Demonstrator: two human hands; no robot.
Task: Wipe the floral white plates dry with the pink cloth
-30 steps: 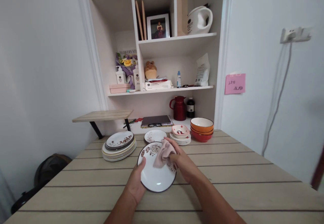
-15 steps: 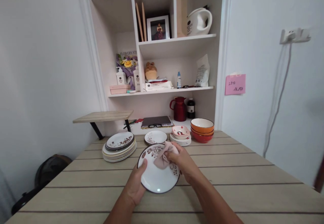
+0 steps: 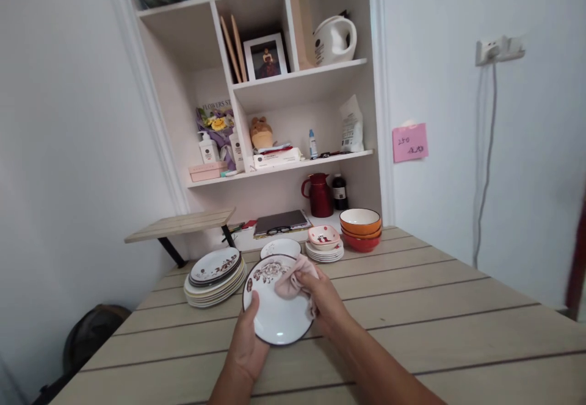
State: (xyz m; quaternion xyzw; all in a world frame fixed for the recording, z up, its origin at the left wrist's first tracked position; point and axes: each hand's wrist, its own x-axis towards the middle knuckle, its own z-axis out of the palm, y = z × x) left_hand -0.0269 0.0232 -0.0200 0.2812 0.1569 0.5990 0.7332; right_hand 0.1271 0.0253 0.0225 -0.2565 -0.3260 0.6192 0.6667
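Note:
A white plate (image 3: 279,319) with a dark rim and brown flower pattern is tilted toward me above the table. My left hand (image 3: 249,341) grips it at the lower left edge, thumb on the upper face and the other fingers hidden underneath. In my right hand (image 3: 325,295) a pale pink cloth (image 3: 293,278) is bunched and pressed on the plate's upper right area. Just behind the held plate lies another flowered plate (image 3: 280,247), partly covered by it.
On the wooden table (image 3: 412,319) stand a stack of plates (image 3: 215,268) at left, small dishes (image 3: 324,237) on small plates, and orange and red bowls (image 3: 361,229) at right. Behind are a dark laptop (image 3: 281,222), a red jug (image 3: 319,194) and a raised wooden stand (image 3: 180,225).
The camera view has tilted and shifted. The cloth has moved slightly on the plate, and more of the flower pattern shows beside it. Both hands keep their hold.

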